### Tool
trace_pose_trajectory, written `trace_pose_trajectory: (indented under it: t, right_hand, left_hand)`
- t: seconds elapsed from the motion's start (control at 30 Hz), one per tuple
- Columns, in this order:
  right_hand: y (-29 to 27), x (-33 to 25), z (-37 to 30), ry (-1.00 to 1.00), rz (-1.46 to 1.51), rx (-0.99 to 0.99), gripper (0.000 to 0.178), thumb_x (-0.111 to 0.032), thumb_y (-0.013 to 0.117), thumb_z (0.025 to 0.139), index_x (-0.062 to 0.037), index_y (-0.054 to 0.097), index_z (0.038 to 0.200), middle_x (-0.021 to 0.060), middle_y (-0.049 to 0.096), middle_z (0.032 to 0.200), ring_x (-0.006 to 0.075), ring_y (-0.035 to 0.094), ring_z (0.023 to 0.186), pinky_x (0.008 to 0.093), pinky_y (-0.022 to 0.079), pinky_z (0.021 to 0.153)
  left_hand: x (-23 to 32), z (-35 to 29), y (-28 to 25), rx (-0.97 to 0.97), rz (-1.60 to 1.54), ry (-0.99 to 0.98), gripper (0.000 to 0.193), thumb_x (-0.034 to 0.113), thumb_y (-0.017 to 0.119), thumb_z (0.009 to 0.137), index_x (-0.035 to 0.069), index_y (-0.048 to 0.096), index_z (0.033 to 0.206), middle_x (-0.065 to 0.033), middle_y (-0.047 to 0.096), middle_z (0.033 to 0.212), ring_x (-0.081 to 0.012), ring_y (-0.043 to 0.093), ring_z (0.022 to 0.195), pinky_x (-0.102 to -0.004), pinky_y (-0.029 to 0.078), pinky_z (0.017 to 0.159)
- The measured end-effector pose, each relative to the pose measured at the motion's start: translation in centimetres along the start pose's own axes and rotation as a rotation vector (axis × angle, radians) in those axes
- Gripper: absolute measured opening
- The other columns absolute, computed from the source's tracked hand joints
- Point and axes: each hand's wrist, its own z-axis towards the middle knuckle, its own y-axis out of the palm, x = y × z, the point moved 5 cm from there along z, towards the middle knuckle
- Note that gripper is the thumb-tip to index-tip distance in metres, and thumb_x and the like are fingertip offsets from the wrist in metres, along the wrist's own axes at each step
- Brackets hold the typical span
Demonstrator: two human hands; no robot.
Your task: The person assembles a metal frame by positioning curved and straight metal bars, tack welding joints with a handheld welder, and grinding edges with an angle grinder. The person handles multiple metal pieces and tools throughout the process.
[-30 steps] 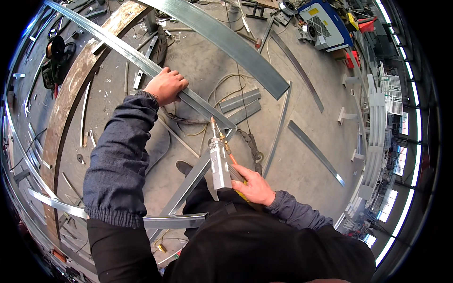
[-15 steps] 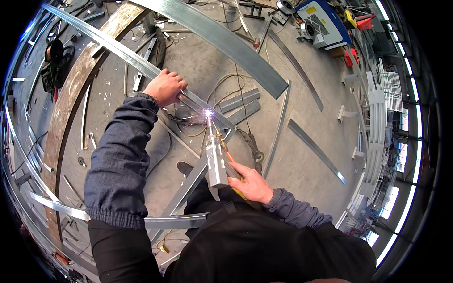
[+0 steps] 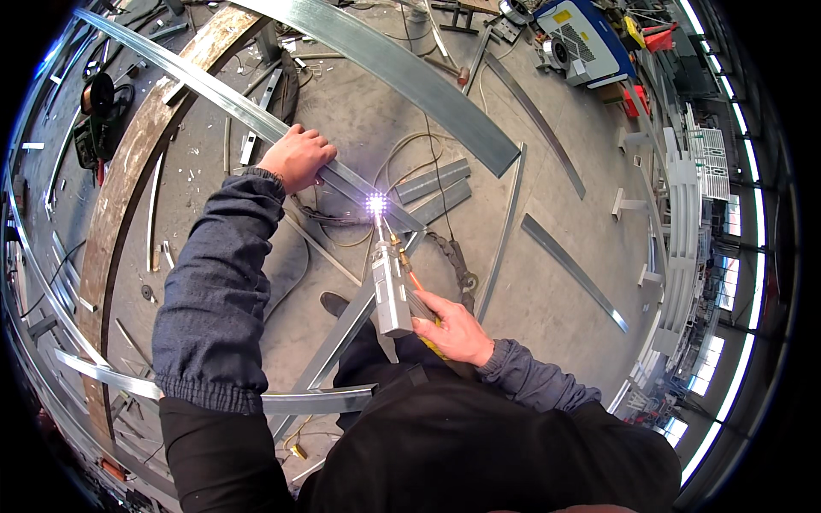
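Note:
My left hand (image 3: 298, 159) is wrapped over a long silvery metal tube (image 3: 218, 91), which runs from the far left to just past the middle of the view. In my right hand (image 3: 459, 330) is the grip of a boxy grey welding gun (image 3: 391, 295), its nozzle pointing away from me. A bright violet-white glow (image 3: 376, 204) burns where the nozzle tip meets the tube, a short way right of my left hand. The glare hides the exact spot. An orange hose (image 3: 416, 280) and brass fittings run along the gun's right side.
A wide metal bar (image 3: 402, 81) lies beyond the tube. To the left curves a worn, rusty beam (image 3: 120, 214). Loose flat bars (image 3: 575, 272) and cables lie on the concrete floor. At the far right stands a blue-and-white machine (image 3: 590, 43). Another metal bar (image 3: 316, 402) crosses near my lap.
The spray of sparks to the left of the nozzle has died down, and the glow looks larger. The gun has shifted very slightly away from me. My left hand stays nearly in place.

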Motion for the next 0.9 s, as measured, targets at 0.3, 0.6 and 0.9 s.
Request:
trace_pose_trajectory:
  t: [0.3, 0.6, 0.9]
  right_hand:
    - [-0.09, -0.12, -0.02, 0.007, 0.017, -0.022, 0.061, -0.042, 0.068, 0.101, 0.0027, 0.057, 0.142, 0.0271, 0.072, 0.119, 0.0425, 0.072, 0.109, 0.0435, 0.055, 0.094]
    - [-0.1, -0.04, -0.23, 0.044, -0.008, -0.022, 0.063, -0.043, 0.068, 0.101, 0.0022, 0.058, 0.144, 0.027, 0.071, 0.127, 0.0425, 0.07, 0.118, 0.0426, 0.054, 0.099]
    - [-0.23, 0.15, -0.33, 0.069, -0.013, -0.067, 0.067, -0.041, 0.07, 0.1, -0.0011, 0.052, 0.151, 0.0264, 0.07, 0.131, 0.0399, 0.071, 0.116, 0.042, 0.054, 0.099]
  left_hand:
    - [0.02, 0.02, -0.01, -0.018, -0.002, -0.007, 0.041, 0.026, 0.091, 0.067, 0.013, 0.068, 0.098, -0.0037, 0.068, 0.098, -0.0257, 0.065, 0.106, -0.0408, 0.045, 0.095]
    - [0.28, -0.01, -0.23, -0.045, 0.034, -0.02, 0.041, 0.029, 0.091, 0.068, 0.014, 0.069, 0.099, -0.0026, 0.068, 0.098, -0.0249, 0.065, 0.105, -0.0403, 0.046, 0.095]
    - [0.32, 0.21, -0.08, -0.07, 0.113, -0.02, 0.044, 0.036, 0.092, 0.071, 0.016, 0.071, 0.103, 0.0009, 0.071, 0.098, -0.0215, 0.066, 0.108, -0.0394, 0.045, 0.093]
